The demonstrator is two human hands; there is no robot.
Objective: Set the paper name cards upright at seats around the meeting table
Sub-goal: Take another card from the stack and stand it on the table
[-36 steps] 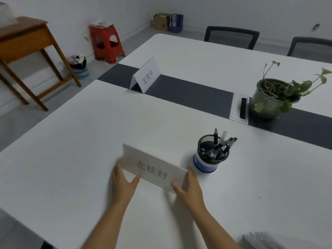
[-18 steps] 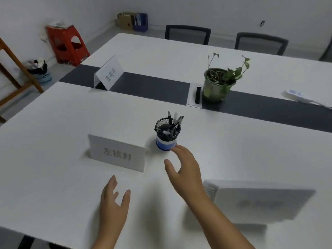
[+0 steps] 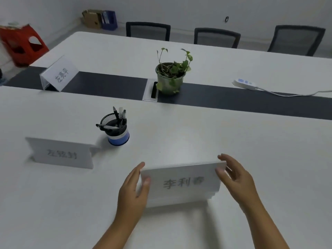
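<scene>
A white table (image 3: 233, 141) fills most of the frame, a dark strip (image 3: 233, 101) running across it from left to right above the middle. Three chairs (image 3: 216, 37) stand along its far edge at the top, a red stool (image 3: 21, 44) sits on the floor at upper left, and a box (image 3: 91, 18) with a blue file holder (image 3: 109, 19) rests against the wall at top. Low in the centre, a name card (image 3: 181, 183) is gripped at both ends: the left hand (image 3: 133, 193) clasps its left edge, thumb on the printed face, while the right hand (image 3: 237, 180) pinches its right edge between thumb and fingers; blur hides whether the card's base touches the table or a pile beneath. At lower left a second card (image 3: 61, 153) stands upright on the table, its printed face toward the camera. A third card (image 3: 57, 74) stands on the dark strip at upper left, turned at an angle. A plant (image 3: 170, 76) sits on the strip at centre, just beside a cable port (image 3: 151, 89). A pen cup (image 3: 116, 129) stands near the second card's right end. A power strip (image 3: 245, 83) lies at right, its cord trailing off the frame's edge.
</scene>
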